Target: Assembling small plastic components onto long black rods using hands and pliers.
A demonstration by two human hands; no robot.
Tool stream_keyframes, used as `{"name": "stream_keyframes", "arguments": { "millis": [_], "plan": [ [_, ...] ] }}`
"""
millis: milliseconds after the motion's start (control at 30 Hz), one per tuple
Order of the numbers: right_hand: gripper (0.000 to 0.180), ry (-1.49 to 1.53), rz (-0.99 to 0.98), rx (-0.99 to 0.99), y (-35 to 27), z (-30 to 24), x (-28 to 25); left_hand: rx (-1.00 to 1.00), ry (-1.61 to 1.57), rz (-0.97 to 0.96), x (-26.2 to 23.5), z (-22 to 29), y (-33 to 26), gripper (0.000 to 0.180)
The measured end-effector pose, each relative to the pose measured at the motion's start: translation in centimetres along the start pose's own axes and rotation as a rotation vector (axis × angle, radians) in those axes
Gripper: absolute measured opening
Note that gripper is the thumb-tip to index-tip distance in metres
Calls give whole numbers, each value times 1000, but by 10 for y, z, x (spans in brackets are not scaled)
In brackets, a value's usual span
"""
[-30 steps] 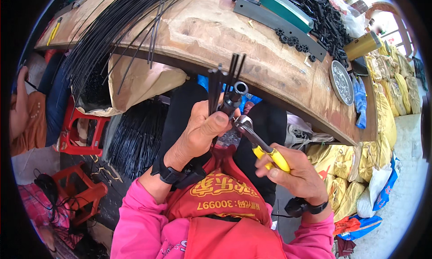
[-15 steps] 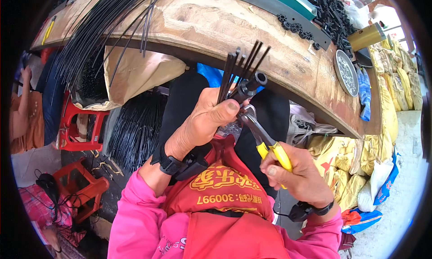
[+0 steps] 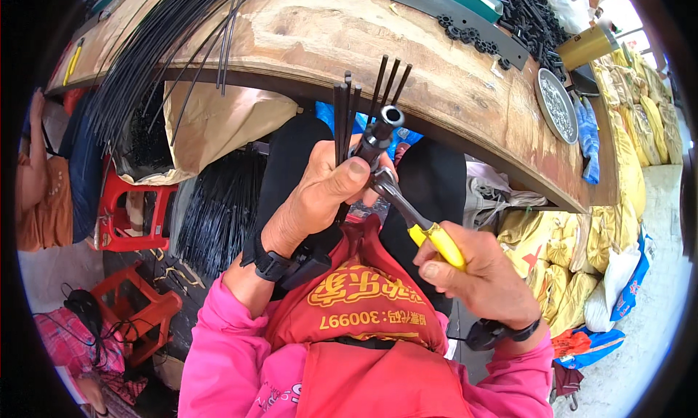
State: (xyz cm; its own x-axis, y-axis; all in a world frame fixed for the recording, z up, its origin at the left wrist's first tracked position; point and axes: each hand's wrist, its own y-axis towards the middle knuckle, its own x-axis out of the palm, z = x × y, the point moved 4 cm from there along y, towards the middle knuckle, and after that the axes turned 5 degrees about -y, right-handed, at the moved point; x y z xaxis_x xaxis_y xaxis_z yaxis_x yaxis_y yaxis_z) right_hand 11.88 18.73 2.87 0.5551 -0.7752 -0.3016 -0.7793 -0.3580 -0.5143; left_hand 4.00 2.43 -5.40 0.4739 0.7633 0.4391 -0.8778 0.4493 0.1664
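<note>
My left hand (image 3: 325, 185) is closed around a black tubular shaft (image 3: 373, 142) with a round open end, and several thin black rods (image 3: 346, 116) stand up beside it. These look like part of an umbrella frame; its lower part is hidden by my fingers and lap. Yellow-handled pliers (image 3: 441, 245) are gripped in my right hand (image 3: 483, 278). Their handles are squeezed nearly together, and the metal jaws (image 3: 387, 184) meet the shaft's side just by my left fingertips. Whatever lies between the jaws is too small to make out.
A wooden bench (image 3: 320, 40) crosses ahead, bearing long black rods (image 3: 156, 47), black plastic parts (image 3: 534, 18) and a round dish of small metal pieces (image 3: 558, 107). Red stools (image 3: 134, 209) stand left, near another person (image 3: 43, 185). Yellow sacks (image 3: 563, 251) are piled right.
The pliers' handles have come closer together. My left hand and the shaft have shifted slightly left and tipped, showing more of the round end. The view has moved a little.
</note>
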Motion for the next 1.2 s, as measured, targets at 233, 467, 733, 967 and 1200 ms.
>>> {"name": "stream_keyframes", "arguments": {
  "millis": [233,467,733,967,1200],
  "plan": [
    [21,-8,-86,38,9,-4,-13,-34,-30,-70,-2,-3,5,74],
    [25,-224,202,-274,12,0,-25,223,-24,86,-4,-5,6,74],
    [38,-911,683,-344,11,-8,-109,312,242,189,-4,11,-3,9],
    [22,-546,684,-686,13,1,-57,460,240,252,10,63,-20,14],
    [28,-282,22,-413,48,88,57,740,268,62,49,201,-21,32]
  ]
}}
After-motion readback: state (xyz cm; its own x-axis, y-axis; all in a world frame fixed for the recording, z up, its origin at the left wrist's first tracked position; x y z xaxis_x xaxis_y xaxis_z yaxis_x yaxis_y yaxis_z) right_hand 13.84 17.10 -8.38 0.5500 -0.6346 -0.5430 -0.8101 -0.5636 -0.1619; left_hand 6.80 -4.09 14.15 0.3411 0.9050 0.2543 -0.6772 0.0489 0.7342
